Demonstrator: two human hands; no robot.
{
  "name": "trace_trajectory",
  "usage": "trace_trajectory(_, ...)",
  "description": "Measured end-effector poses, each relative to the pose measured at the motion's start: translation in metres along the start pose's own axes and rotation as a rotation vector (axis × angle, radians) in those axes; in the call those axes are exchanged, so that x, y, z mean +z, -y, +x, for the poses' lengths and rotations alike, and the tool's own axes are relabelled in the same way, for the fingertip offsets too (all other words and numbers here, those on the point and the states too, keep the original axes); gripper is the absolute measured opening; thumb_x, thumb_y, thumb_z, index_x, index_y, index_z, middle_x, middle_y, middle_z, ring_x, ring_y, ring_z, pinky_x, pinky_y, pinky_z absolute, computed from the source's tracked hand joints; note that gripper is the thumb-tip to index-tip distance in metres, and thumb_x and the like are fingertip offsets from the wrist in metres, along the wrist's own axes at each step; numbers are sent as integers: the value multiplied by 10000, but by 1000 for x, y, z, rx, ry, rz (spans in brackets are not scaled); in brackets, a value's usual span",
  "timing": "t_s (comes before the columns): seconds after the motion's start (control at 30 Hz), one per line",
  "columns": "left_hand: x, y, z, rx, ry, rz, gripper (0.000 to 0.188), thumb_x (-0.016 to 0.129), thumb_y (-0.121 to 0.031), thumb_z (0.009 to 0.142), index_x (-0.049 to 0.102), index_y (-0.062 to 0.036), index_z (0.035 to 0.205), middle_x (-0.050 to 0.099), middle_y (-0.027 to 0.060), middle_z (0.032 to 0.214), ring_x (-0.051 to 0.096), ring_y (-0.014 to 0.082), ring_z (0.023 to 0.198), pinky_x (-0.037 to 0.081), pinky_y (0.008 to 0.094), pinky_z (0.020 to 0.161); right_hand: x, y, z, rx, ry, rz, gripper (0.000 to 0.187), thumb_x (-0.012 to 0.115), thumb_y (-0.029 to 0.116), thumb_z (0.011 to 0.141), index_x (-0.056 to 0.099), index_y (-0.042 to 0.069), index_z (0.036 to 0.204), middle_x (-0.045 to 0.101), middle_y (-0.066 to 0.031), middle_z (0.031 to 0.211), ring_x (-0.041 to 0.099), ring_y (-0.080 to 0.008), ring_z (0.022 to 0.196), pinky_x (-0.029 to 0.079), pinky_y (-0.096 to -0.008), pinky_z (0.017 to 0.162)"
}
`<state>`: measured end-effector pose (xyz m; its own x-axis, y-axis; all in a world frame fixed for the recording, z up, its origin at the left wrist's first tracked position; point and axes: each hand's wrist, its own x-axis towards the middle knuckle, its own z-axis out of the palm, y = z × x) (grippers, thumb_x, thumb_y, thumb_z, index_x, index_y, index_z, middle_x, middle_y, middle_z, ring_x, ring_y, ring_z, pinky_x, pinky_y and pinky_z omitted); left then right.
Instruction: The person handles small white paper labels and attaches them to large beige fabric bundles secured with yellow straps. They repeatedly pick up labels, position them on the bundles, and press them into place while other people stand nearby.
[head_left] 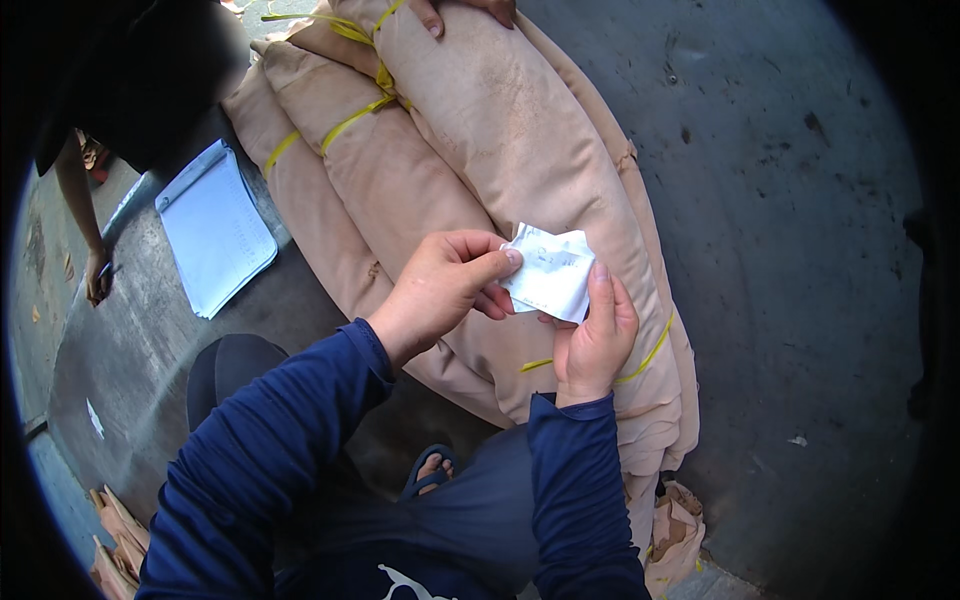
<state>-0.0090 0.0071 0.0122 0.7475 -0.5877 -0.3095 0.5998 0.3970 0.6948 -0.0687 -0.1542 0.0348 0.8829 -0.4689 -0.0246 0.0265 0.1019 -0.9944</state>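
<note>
Pinching the white paper slip [550,272] with left grip [440,285] and right grip [594,345] — we reckon it's light, limp, easily torn, best held by its edges.

And over on the left, a white pad [216,232] lies aslant on a dark sheet [130,335], its pages slightly fanned at the lower edge! Beside it, a person in black [150,85] has a pen [106,269] pointing up. Lower down, a white scrap [95,419]; in the bottom corner, tan pieces [122,540]. Across to the right, dark stains [812,124] and a small pale fleck [797,440] on grey ground [790,300].
</note>
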Motion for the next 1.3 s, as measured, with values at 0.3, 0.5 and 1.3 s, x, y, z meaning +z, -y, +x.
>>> trace_trajectory(0.3,-1,1,-1,9,8,-7,198,624,-204,913,642,-7,917,616,30,731,629,115,629,522,229,574,2,0,0,-2,1,4,290,530,274,972,630,5,1018,687,-78,852,667,-164,689,504,-285,479)
trace_trajectory(0.5,-2,3,1,52,-11,36,213,627,-211,913,652,1,905,634,40,749,628,110,631,517,228,580,4,4,-2,38,-1,-72,294,568,258,962,628,-29,933,633,-59,697,563,-109,500,456,-240,430)
trace_trajectory(1.3,-2,8,5,242,-117,70,265,672,-193,880,663,42,1003,676,74,863,627,97,711,506,235,627,-7,4,2,-63,-173,-374,204,565,168,959,595,-30,919,650,-78,721,578,-102,513,458,-228,426)
